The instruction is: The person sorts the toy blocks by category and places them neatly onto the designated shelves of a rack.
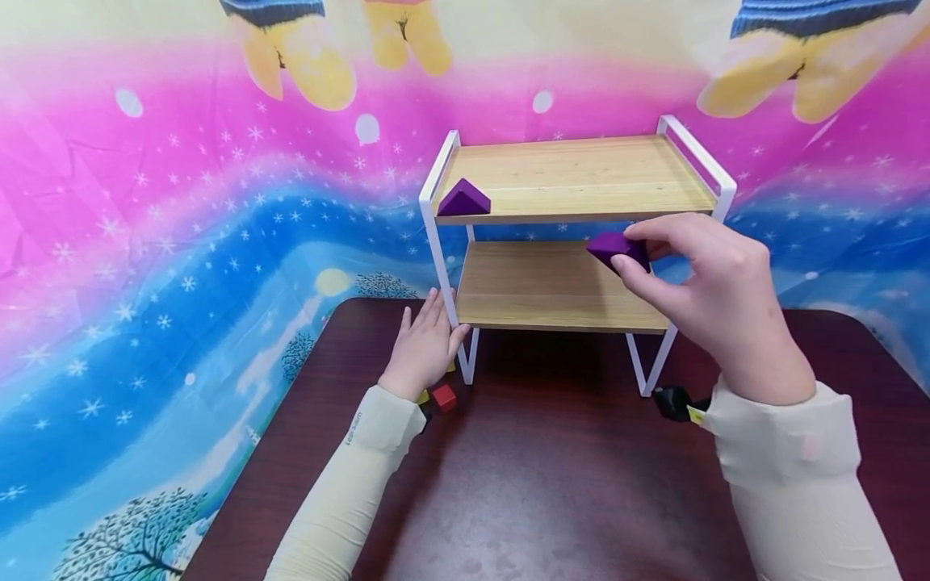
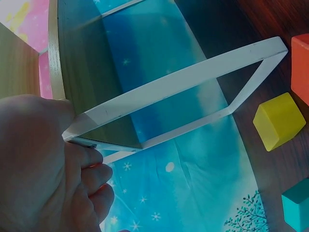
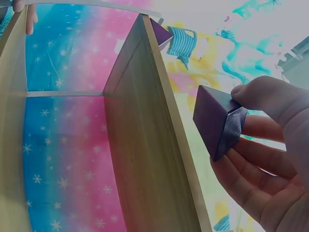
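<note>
A two-tier shelf rack (image 1: 581, 173) with wooden boards and a white frame stands on the dark table. My left hand (image 1: 427, 347) holds its left side by the lower board, thumb across the front of the white post (image 2: 178, 79) and fingers along its outer side. My right hand (image 1: 715, 286) pinches a purple triangular block (image 1: 606, 248) between thumb and fingertips. In the right wrist view, this held block (image 3: 212, 121) is just off the upper board's front edge (image 3: 176, 111). Another purple triangular block (image 1: 465, 198) rests at the upper board's front left corner.
Near the rack's left foot lie a red block (image 1: 444, 397), a yellow block (image 2: 279, 121) and a teal block (image 2: 297, 205). A black object (image 1: 672, 403) shows beside my right wrist. A printed cloth backdrop (image 1: 182, 242) hangs behind the table (image 1: 567, 484).
</note>
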`<state>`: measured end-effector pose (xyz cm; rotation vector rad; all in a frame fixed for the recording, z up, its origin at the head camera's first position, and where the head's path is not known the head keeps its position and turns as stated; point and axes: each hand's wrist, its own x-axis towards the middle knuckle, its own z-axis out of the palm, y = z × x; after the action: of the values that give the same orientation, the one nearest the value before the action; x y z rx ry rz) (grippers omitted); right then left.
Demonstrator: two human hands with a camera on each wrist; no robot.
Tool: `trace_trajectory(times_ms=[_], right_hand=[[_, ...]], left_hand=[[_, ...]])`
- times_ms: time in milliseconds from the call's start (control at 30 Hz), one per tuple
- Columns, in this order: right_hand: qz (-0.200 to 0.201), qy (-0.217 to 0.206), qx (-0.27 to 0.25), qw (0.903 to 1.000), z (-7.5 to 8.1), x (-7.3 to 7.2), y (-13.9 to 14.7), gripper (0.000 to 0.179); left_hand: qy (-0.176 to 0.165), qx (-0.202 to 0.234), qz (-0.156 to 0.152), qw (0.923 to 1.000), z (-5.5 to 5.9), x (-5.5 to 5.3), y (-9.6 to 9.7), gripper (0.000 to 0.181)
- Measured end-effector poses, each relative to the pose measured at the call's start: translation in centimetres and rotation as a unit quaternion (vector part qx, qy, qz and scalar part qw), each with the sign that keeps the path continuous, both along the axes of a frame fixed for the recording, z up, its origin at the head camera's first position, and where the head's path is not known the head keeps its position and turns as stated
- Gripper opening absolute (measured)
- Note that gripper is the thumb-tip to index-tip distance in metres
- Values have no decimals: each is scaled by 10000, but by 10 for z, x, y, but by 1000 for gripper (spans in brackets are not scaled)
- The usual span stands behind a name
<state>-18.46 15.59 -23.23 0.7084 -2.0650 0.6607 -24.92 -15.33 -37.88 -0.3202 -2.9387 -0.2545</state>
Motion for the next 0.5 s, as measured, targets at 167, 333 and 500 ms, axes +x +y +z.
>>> trace_trajectory(times_ms=[167,333,500], right_hand=[[28,-40,6,10000,8,1,-2,41],[58,-166,25,9998,16,1,-4,43],[69,-241,57,9997,22,-2,-6,41]], left_hand=[[-23,-11,-4,10000,1,0,0,66],[-16,-21,-9,10000,1,0,0,66],[-51,-27,4,10000,1,1,0,66]])
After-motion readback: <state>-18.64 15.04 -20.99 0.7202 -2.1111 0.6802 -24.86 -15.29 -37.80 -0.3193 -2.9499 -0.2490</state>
